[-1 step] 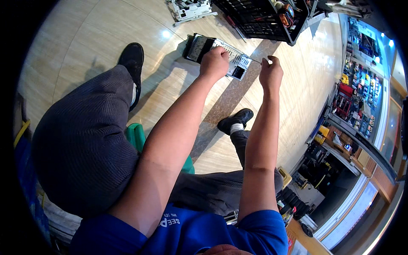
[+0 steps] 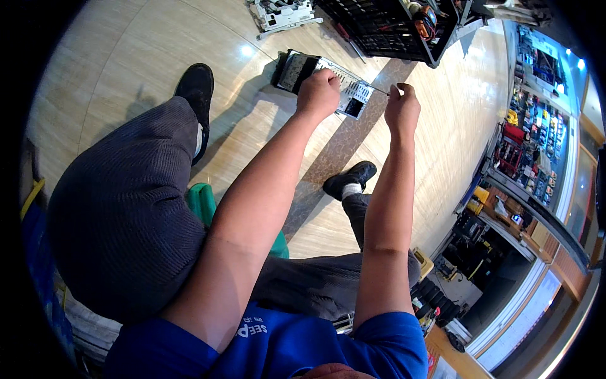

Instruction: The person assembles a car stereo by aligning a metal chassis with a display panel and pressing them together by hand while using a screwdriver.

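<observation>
A box-shaped metal electronics unit (image 2: 355, 88) with a slotted silver cover and a dark end lies on the floor ahead of me. My left hand (image 2: 319, 95), fingers curled, grips its upper face near the middle. My right hand (image 2: 403, 112) is to the right of the unit, with thumb and fingers pinched on a screwdriver (image 2: 379, 90). The screwdriver's thin shaft points left and reaches the unit's far right edge. Its tip is too small to make out, and the fingers cover most of the handle.
Beyond the unit stands a black plastic crate (image 2: 391, 31) holding tools and parts. A white metal frame (image 2: 284, 15) lies far left of it. My shoes (image 2: 197, 88) rest on the tiled floor to either side. Shelves of goods (image 2: 533, 145) line the right.
</observation>
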Demonstrator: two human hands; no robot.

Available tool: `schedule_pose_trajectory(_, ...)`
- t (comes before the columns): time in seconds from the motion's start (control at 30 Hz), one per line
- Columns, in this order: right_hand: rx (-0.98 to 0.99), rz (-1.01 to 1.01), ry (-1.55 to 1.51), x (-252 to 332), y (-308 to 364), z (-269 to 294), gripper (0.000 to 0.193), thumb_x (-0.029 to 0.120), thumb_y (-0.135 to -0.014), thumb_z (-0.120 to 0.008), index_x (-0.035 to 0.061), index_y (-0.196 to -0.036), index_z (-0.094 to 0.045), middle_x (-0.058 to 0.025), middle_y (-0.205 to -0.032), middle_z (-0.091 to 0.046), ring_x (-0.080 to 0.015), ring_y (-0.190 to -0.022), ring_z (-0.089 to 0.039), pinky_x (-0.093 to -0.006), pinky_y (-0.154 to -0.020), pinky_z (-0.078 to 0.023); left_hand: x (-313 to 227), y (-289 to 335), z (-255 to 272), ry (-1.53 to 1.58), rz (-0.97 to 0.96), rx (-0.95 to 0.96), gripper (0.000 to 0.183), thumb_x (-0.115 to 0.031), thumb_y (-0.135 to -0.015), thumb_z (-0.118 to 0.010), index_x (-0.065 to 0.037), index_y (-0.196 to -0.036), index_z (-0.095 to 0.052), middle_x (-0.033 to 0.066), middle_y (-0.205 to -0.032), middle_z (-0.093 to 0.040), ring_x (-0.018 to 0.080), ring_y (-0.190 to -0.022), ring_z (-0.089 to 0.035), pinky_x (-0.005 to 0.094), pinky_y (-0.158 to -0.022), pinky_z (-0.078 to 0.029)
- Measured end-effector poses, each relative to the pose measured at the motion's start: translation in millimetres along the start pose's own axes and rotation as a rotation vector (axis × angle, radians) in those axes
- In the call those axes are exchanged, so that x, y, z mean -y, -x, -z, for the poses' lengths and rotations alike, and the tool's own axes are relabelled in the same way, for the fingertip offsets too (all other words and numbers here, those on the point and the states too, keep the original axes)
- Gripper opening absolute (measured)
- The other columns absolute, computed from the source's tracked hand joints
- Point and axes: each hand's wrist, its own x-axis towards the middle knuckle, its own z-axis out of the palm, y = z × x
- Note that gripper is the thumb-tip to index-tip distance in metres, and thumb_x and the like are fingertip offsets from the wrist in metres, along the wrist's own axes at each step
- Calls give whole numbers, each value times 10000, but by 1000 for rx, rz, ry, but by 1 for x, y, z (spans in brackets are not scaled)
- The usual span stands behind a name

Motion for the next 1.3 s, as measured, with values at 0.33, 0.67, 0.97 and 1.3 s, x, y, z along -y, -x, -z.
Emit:
schedule_pose_trajectory(0.33, 125, -74, 23, -6, -3, -2, 252, 169, -879, -604, 18, -1077, -638, -236, -867, -678, -382, -817, -669, -443, -753, -514, -3, 1, 1, -1, 3, -3, 219, -253, -879, -569, -65, -919, -674, 202, -920, -675, 389, -896, -644, 455, -785, -510)
schedule_pose_trajectory(0.67, 55, -54, -128, -4, -1, -3, 290, 216, -837, -687, 13, -1041, -650, -228, -858, -685, -370, -810, -674, -420, -740, -520, -6, 2, 2, -12, 25, 1, 228, -264, -880, -575, -68, -934, -679, 202, -941, -675, 386, -915, -644, 450, -806, -512)
schedule_pose_trajectory(0.97, 165, 39, -74, -18, -5, -4, 280, 238, -870, -635, 5, -1019, -678, -225, -828, -684, -343, -804, -684, -408, -731, -523, -3, 0, 1, -10, 34, 21, 236, -253, -879, -564, -52, -929, -677, 209, -950, -674, 386, -915, -646, 450, -808, -514)
schedule_pose_trajectory(1.3, 409, -251, -465, -42, -1, -10, 223, 188, -921, -588, -6, -995, -671, -42, -676, -609, -120, -521, -535, -257, -474, -438, -1, 0, 2, 30, 29, 28, 238, -256, -883, -574, -53, -955, -676, 208, -959, -674, 383, -924, -646, 446, -813, -512)
